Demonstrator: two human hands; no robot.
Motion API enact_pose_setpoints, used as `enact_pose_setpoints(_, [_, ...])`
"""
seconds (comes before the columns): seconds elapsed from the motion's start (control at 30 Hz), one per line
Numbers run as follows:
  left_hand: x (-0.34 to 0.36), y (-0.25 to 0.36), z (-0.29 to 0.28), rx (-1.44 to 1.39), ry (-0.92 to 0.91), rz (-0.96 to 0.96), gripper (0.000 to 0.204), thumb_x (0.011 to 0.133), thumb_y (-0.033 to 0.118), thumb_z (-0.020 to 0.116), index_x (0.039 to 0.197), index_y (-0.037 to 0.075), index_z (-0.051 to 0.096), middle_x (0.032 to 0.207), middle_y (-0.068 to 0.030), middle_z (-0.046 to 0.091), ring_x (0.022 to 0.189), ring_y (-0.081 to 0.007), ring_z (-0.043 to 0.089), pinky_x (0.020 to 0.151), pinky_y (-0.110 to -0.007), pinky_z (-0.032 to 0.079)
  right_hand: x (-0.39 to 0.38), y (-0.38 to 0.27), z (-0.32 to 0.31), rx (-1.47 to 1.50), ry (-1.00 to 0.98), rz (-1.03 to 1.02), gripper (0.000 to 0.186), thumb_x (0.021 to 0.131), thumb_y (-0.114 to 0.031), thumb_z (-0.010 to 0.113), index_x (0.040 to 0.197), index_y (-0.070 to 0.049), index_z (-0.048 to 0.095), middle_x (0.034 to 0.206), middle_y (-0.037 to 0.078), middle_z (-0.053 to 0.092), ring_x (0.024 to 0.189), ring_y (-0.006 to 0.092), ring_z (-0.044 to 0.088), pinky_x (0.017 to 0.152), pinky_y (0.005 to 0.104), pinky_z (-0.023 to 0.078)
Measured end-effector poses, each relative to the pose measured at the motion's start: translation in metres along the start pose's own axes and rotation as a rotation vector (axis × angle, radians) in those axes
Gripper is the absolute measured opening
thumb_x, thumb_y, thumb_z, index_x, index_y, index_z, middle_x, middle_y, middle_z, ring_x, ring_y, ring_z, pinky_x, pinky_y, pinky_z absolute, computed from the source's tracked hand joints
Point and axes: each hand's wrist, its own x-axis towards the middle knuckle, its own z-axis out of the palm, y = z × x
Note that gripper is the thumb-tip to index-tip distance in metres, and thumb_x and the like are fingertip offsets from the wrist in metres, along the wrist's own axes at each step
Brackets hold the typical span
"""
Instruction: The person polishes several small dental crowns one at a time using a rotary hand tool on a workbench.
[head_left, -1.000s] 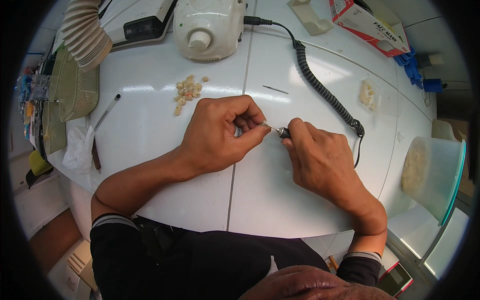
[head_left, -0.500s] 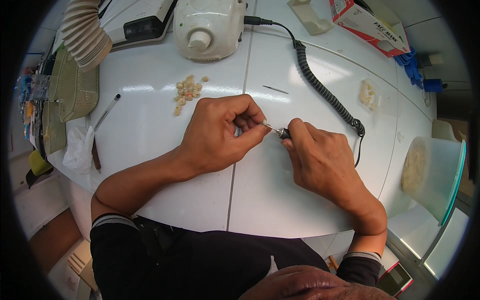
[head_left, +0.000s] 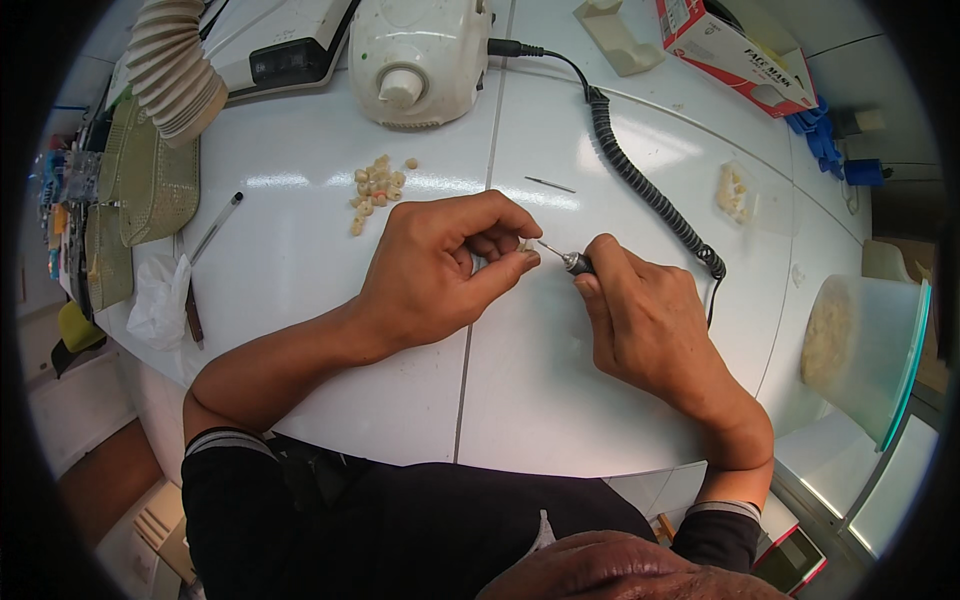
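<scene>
Handpiece (head_left: 576, 263): shifted slightly rightward from pale piece (head_left: 524, 246)
Left hand (head_left: 430, 270): grip pinching pale piece, over mid-bench (head_left: 580, 425)
Right hand (head_left: 650, 325): grip clamped around handpiece
Coiled cord (head_left: 641, 187): beyond right hand
Far edge: control unit (head_left: 435, 65)
Left edge: mesh basket (head_left: 160, 195)

Hands, two: left hand (head_left: 425, 265), right hand (head_left: 650, 315). Held in the left hand, one small pale piece (head_left: 526, 245); in the right hand, one rotary handpiece (head_left: 577, 263). Beyond the left hand, one white control unit (head_left: 415, 50) and over a dozen cream pieces (head_left: 363, 189), overlapping, exact count unclear. Beyond the right hand, one coiled cord (head_left: 640, 174) and one carton (head_left: 738, 55); beyond and between both, one metal bit (head_left: 550, 184). Left of the left hand, one pen (head_left: 217, 229).
</scene>
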Motion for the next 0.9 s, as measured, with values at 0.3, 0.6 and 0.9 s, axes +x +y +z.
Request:
enact_pose_setpoints(0.3, [0.0005,0.0003,0.001,0.005,0.014,0.001,0.015,0.093,0.012,0.09,0.099,0.003,0.08,0.084,0.0,0.077,0.063,0.0009,0.055,0.052,-0.019,0.036,0.0003,-0.0014,0.0038,-0.013,0.03,-0.018,0.023,0.108,-0.018,0.068,0.103,-0.002,0.052,0.076,0.016,0.066,0.06,0.0403,0.068,0.054,0.0494,0.051])
enact_pose_setpoints(0.6, [0.0005,0.0035,0.001,0.014,0.005,-0.046,0.017,0.092,0.015,0.09,0.096,0.001,0.081,0.079,-0.0002,0.076,0.058,0.001,0.049,0.05,-0.02,0.033,0.0006,-0.0023,0.0022,0.002,0.02,0.009,0.023,0.107,-0.017,0.069,0.102,-0.002,0.051,0.077,0.017,0.066,0.062,0.0411,0.068,0.055,0.0494,0.052])
enact_pose_setpoints(0.9, [0.0002,0.0013,0.0003,0.023,-0.002,-0.008,0.015,0.093,0.013,0.089,0.096,0.001,0.081,0.079,-0.0009,0.076,0.057,0.0018,0.049,0.049,-0.02,0.032,0.0015,-0.0029,0.0006,0.006,0.008,0.015,0.023,0.107,-0.016,0.068,0.102,-0.002,0.051,0.076,0.016,0.065,0.061,0.0409,0.068,0.055,0.0493,0.051])
